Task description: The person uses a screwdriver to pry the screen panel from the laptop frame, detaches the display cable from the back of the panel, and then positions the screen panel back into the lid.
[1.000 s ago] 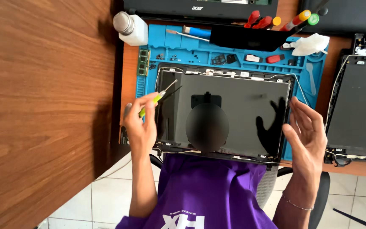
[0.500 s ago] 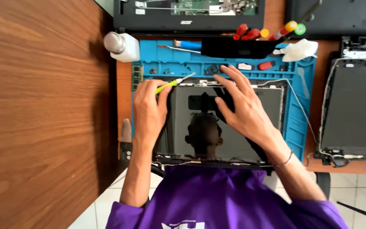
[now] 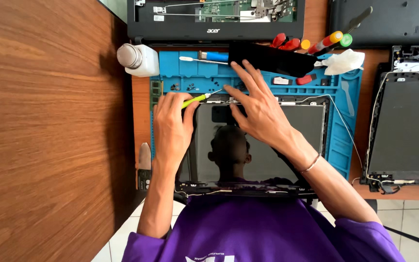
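Fingers (image 3: 170, 109) around green screwdriver (image 3: 193, 100)

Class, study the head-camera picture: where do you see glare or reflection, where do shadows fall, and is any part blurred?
Head view: the glossy dark laptop screen panel mirrors the person's silhouette; even daylight, with a soft shadow along the brown wooden wall's edge beside the white plastic bottle; the left hand with the yellow-green screwdriver and the right hand are sharp, barely blurred.
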